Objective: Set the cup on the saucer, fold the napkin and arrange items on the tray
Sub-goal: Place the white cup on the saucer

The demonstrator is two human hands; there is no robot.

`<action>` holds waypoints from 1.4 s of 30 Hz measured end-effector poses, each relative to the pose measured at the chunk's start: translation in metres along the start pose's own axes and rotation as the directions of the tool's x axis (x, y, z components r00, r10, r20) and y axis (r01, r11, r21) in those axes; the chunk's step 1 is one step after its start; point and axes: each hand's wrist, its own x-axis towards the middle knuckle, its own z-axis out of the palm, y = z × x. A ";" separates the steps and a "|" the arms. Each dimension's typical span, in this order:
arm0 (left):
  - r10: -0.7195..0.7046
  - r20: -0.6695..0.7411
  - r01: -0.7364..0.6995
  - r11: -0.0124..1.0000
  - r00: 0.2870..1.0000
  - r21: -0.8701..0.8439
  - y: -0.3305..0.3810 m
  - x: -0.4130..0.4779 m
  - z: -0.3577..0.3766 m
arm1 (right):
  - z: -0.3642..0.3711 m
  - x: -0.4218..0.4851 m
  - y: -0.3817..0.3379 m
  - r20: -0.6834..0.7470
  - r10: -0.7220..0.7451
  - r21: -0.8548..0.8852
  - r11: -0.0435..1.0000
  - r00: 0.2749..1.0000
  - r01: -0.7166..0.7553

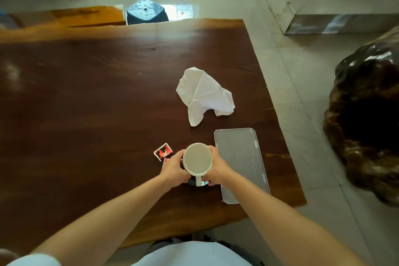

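A: Head view, lower centre of the frame: where is the cup (pixel 197 158) relative to the hands?

B: Between them. The left hand (pixel 173 169) wraps its left wall, the right hand (pixel 217 168) its right wall, and the handle points down-frame toward the person. Beneath it shows a dark sliver, probably the saucer (pixel 201 183); whether the cup already rests on it I cannot tell.

A: And the fingers?

B: Curled and pressed against the cup on both sides, not spread.

A: What does the next move turn on?

B: The tray (pixel 240 164) lies just right of the right hand, its long axis running up and down the frame, so the right hand is nearer. The napkin (pixel 205 95) sits crumpled further up; the red packets (pixel 163 151) are just left of the left hand.
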 end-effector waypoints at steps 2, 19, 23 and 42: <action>-0.008 0.013 0.008 1.000 1.000 -0.003 -0.010 0.000 0.007 | 0.005 -0.001 0.008 0.013 0.019 -0.019 1.000 1.000 -0.019; -0.035 -0.016 0.035 0.999 0.999 0.021 -0.045 0.045 0.016 | 0.023 0.045 0.025 -0.034 0.073 -0.047 0.996 0.997 -0.074; -0.060 0.011 0.060 0.998 0.998 -0.001 -0.046 0.049 0.017 | 0.021 0.051 0.028 -0.023 0.089 -0.022 0.996 0.996 -0.089; -0.131 -0.062 0.142 0.965 0.989 0.222 0.031 0.135 -0.058 | -0.062 0.125 -0.044 -0.298 0.061 -0.119 0.988 0.953 -0.100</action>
